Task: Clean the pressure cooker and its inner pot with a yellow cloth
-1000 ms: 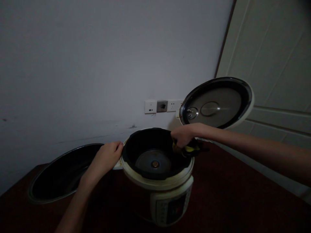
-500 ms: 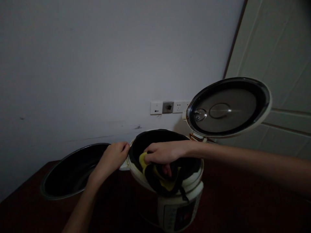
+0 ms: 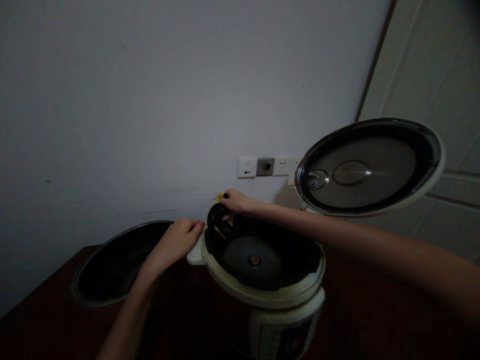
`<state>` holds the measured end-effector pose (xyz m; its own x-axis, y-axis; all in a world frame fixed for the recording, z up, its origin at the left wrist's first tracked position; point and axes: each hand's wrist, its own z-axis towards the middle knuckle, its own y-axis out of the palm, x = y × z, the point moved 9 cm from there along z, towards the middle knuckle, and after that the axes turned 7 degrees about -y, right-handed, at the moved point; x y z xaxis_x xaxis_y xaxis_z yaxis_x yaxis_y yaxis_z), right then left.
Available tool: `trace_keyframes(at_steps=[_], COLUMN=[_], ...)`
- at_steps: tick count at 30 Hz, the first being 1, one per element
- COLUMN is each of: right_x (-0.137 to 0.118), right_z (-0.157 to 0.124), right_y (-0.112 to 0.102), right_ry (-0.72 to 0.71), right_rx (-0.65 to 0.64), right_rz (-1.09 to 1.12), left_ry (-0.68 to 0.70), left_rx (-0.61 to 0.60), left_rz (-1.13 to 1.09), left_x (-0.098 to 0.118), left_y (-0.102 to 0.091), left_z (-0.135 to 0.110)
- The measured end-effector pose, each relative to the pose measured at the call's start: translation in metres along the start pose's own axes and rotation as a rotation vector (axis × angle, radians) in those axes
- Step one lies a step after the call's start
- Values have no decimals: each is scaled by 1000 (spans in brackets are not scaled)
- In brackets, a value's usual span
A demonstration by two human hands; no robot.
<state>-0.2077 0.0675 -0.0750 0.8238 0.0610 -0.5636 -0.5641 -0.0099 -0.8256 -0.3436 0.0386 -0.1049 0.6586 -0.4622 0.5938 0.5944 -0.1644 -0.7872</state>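
Note:
An electric pressure cooker [image 3: 262,299] with a white rim stands before me. Its dark inside shows a round plate with a small centre knob at the bottom. My left hand [image 3: 183,237] is closed at the left rim, by the white side handle [image 3: 195,256]; its fingertips are hidden. At the far left of the rim, my right hand [image 3: 237,201] pinches a yellow and black cloth [image 3: 216,217], which hangs over the rim and inner wall. The right forearm crosses above the opening.
The cooker's round lid [image 3: 375,170] is tilted up at the right. To the left, a dark inner pot [image 3: 108,265] rests on the dark red table [image 3: 41,310]. Sockets [image 3: 265,166] are on the wall behind, and a pale panelled door [image 3: 431,85] is at the right.
My right hand has moved the cloth from the near part of the cooker's rim to the far left rim, uncovering the bottom inside. The left hand stays at the left rim.

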Motion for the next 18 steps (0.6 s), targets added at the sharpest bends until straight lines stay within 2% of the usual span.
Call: trace_keyframes(at_steps=[4, 7, 9, 11, 15, 18], right_x=[26, 31, 28, 17, -9, -21], right_z=[17, 11, 0, -14, -49, -68], right_y=[-46, -82, -90, -78, -19, 9], right_ry=[30, 3, -58, -203, -587, -773], right_rx=[138, 221, 216, 131, -127, -205], right_rz=[-131, -265, -326, -397, -537, -579], left_ry=[32, 27, 21, 17, 4, -12], left_rx=[-15, 0, -2, -9, -5, -2], left_rz=[-1, 7, 1, -6, 6, 1], left_x=[2, 3, 3, 3, 4, 4], left_y=[2, 1, 0, 1, 1, 0], left_z=[0, -1, -1, -1, -1, -1])
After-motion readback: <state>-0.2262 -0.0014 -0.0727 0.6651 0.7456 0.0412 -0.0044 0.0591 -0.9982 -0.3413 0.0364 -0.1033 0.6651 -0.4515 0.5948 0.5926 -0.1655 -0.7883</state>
